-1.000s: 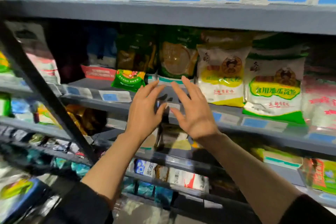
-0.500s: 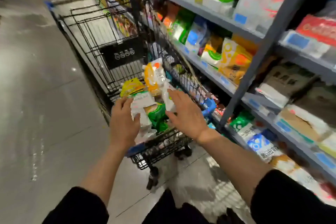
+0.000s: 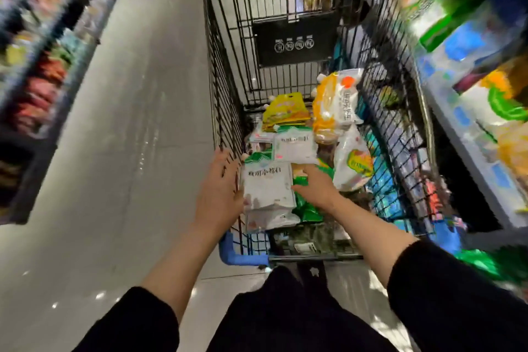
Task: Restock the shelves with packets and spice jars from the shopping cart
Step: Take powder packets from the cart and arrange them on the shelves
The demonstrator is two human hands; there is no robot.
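Note:
A black wire shopping cart (image 3: pixel 225 111) stands right in front of me with several packets piled at its near end. Topmost is a white packet with a green top edge (image 3: pixel 267 180). My left hand (image 3: pixel 218 191) presses on its left edge, thumb under the lower corner. My right hand (image 3: pixel 317 184) grips its right edge, resting over a green packet (image 3: pixel 307 207). Behind lie a similar white packet (image 3: pixel 294 144), a yellow packet (image 3: pixel 285 107), an orange-and-white packet (image 3: pixel 334 100) and a white packet with a yellow print (image 3: pixel 353 160). No spice jars show.
Stocked shelves (image 3: pixel 471 100) run close along the cart's right side, blurred. Another shelf row (image 3: pixel 37 66) lines the left. A grey floor aisle (image 3: pixel 128 123) lies between it and the cart. The cart's blue corner bumper (image 3: pixel 237 257) is near my legs.
I have turned from the shelf down to the cart. Both hands dropped from the shelf edge onto the white packet on the pile and have closed in on its sides.

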